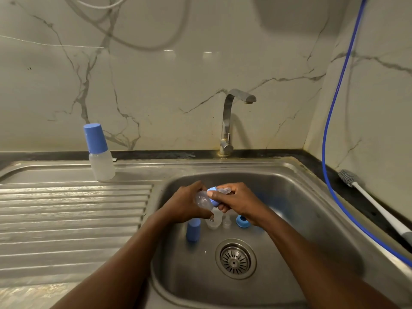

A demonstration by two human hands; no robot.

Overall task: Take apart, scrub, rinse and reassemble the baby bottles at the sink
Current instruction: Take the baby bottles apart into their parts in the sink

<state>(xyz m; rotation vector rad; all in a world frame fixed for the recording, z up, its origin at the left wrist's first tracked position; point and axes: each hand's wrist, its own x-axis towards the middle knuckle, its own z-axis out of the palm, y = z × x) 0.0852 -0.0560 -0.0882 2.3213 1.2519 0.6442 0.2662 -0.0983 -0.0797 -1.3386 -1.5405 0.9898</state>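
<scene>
Over the steel sink [289, 197] my left hand [185, 204] grips a clear baby bottle [202, 200], lying tilted. My right hand [234, 200] grips its blue screw ring [213, 194] with the clear nipple [224, 190] at the bottle's neck. On the sink floor below lie a blue cap [193, 229], a clear bottle body [215, 220], a small clear nipple [226, 220] and a blue ring [242, 221]. A second bottle [101, 161], capped in blue, stands upright on the back of the drainboard [73, 210].
The tap [229, 121] at the back is not running. The drain strainer [235, 259] sits in the sink floor. A bottle brush [365, 197] with a white handle lies on the right counter beside a blue hose [330, 139].
</scene>
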